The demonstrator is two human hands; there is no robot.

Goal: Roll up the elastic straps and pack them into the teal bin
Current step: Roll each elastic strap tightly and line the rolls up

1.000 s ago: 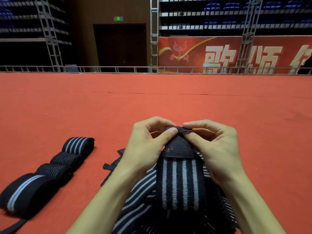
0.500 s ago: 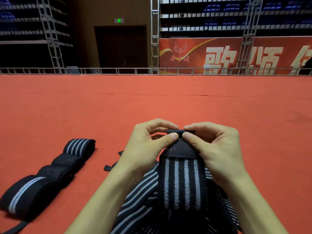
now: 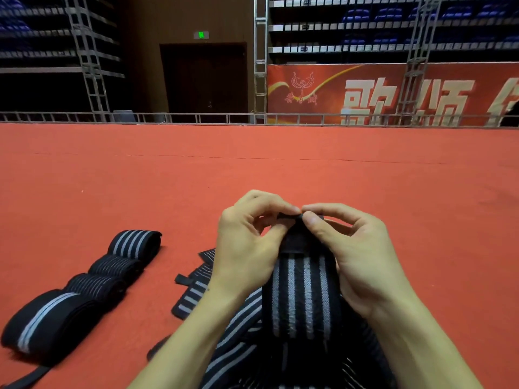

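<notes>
Carpet [image 3: 280, 169], red, covered the floor. Four rolled straps [image 3: 92, 279] lay on it in a row at left, each touching the next. Loose straps [image 3: 241, 332] lay heaped between the forearms. One striped strap [image 3: 304, 293] rose from the heap, its dark end pinched at the top by the curled fingers of left hand [image 3: 247, 248] and right hand [image 3: 362, 259].

My left hand [image 3: 247, 248] and right hand [image 3: 362, 256] closed in. Index tips now meet over the strap [image 3: 302, 290] end, which has curled over. Thumbs no longer tip to tip.
</notes>
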